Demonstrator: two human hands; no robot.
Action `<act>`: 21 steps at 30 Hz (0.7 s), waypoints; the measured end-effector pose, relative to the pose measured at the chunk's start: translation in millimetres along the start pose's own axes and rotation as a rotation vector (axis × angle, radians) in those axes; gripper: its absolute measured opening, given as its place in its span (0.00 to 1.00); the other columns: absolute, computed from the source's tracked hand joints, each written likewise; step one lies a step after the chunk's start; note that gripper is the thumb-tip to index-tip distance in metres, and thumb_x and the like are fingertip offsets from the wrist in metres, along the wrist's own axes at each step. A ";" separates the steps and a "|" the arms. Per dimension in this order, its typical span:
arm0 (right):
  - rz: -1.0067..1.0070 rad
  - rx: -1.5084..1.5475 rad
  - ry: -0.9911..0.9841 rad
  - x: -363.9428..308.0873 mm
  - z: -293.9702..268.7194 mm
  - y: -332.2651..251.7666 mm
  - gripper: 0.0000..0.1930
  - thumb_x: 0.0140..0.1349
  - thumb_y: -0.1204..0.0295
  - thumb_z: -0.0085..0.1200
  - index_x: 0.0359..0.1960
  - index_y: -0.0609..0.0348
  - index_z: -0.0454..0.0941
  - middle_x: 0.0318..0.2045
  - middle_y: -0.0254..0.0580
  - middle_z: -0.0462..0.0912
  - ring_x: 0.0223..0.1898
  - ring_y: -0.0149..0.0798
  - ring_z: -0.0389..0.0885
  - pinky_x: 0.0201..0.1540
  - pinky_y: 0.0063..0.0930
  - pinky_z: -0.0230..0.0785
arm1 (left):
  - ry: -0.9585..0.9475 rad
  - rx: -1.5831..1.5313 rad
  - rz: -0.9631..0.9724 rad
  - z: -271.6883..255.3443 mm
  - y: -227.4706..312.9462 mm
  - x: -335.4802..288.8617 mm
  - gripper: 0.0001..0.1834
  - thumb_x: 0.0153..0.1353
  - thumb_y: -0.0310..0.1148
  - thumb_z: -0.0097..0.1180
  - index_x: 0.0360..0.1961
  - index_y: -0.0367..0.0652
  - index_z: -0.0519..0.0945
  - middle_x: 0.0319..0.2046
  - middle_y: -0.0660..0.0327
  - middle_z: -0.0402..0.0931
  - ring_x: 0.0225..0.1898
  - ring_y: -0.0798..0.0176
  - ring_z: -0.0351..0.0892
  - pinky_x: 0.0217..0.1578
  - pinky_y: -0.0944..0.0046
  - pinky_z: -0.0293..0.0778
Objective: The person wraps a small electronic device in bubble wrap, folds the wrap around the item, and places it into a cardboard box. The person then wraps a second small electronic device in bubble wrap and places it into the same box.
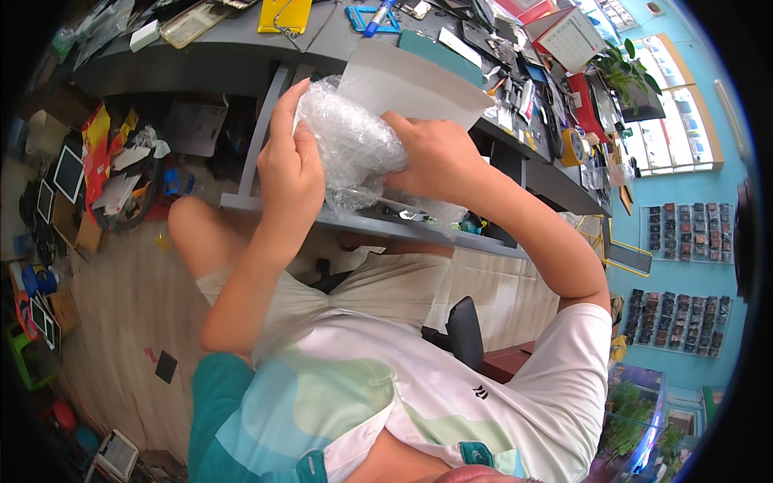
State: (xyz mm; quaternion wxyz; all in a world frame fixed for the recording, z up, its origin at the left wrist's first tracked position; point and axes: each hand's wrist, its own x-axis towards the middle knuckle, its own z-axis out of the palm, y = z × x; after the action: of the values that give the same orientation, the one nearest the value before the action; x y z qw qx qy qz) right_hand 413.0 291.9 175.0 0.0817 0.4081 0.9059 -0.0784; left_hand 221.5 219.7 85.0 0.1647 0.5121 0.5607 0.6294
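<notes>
A bundle of clear bubble wrap (pixel 354 133) is between my hands, above an open desk drawer (pixel 354 223). My left hand (pixel 291 165) cups its left side, with the thumb against the wrap and the fingers behind it. From the right, my right hand (pixel 435 153) grips the bundle with curled fingers, and the fingertips are partly hidden in the plastic. Loose wrap hangs toward the drawer's front edge. Whether anything lies inside the bundle cannot be made out. Just behind it stands a pale, stiff sheet (pixel 386 76), tilted over the drawer.
The grey desk (pixel 322 32) carries a yellow tray (pixel 284 14), a blue marker (pixel 377 19), many tools and a roll of tape (pixel 572 147). Boxes, bags and tablets crowd the floor at left. A black chair armrest (pixel 465 334) stands right of my lap.
</notes>
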 end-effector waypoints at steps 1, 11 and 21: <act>-0.016 -0.005 0.014 -0.4 1.9 1.1 0.35 0.49 0.60 0.76 0.58 0.55 0.74 0.38 0.52 0.88 0.41 0.60 0.87 0.44 0.51 0.78 | -0.008 0.000 -0.013 -0.2 2.0 -0.4 0.23 0.76 0.19 0.44 0.70 0.42 0.73 0.36 0.53 0.80 0.26 0.69 0.70 0.30 0.64 0.70; -0.038 -0.021 0.049 -3.5 6.0 -2.9 0.33 0.50 0.61 0.74 0.57 0.59 0.73 0.37 0.52 0.88 0.39 0.61 0.88 0.41 0.52 0.80 | -0.015 -0.019 -0.074 0.1 8.1 -0.8 0.23 0.76 0.21 0.43 0.68 0.41 0.76 0.45 0.59 0.84 0.27 0.74 0.67 0.33 0.68 0.69; 0.016 0.011 -0.034 -1.5 4.8 -5.0 0.37 0.51 0.58 0.75 0.61 0.55 0.72 0.42 0.52 0.88 0.43 0.60 0.88 0.45 0.52 0.79 | -0.012 0.011 -0.027 2.4 4.2 -1.6 0.23 0.76 0.21 0.43 0.68 0.40 0.76 0.46 0.58 0.85 0.28 0.72 0.71 0.33 0.67 0.71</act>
State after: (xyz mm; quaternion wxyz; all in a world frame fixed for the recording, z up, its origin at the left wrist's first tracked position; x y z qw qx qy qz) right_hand 410.6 286.5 171.1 0.0956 0.4143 0.9007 -0.0895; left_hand 225.7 218.4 87.6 0.1738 0.5093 0.5698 0.6211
